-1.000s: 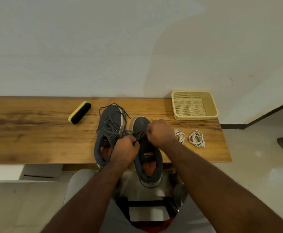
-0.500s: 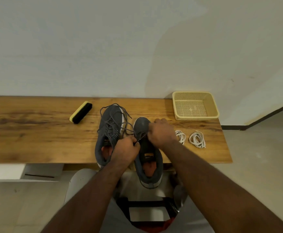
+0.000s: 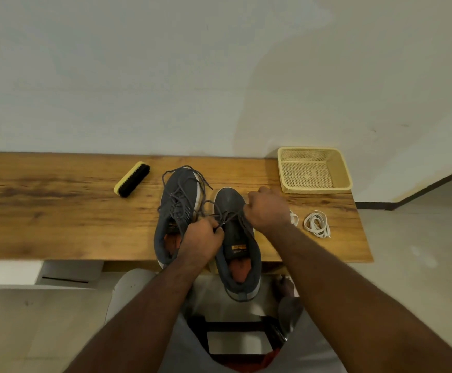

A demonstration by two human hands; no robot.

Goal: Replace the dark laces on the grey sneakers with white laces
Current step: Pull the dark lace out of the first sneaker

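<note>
Two grey sneakers stand side by side on a wooden bench. The left sneaker has loose dark laces spread over its toe. The right sneaker hangs with its heel past the bench's front edge. My left hand is closed on the dark lace at this shoe's left side. My right hand is closed on the same lace at the shoe's right side, and the strand runs taut between them. Two coiled white laces lie to the right: one in full view, the other partly hidden behind my right wrist.
A black shoe brush with a yellow back lies at the back left of the sneakers. A cream plastic basket stands at the bench's back right corner against the wall. My knees and a dark stool frame are below the bench edge.
My right hand has moved right and slightly away from the shoe, drawing the dark lace out. My left hand stays at the eyelets.
</note>
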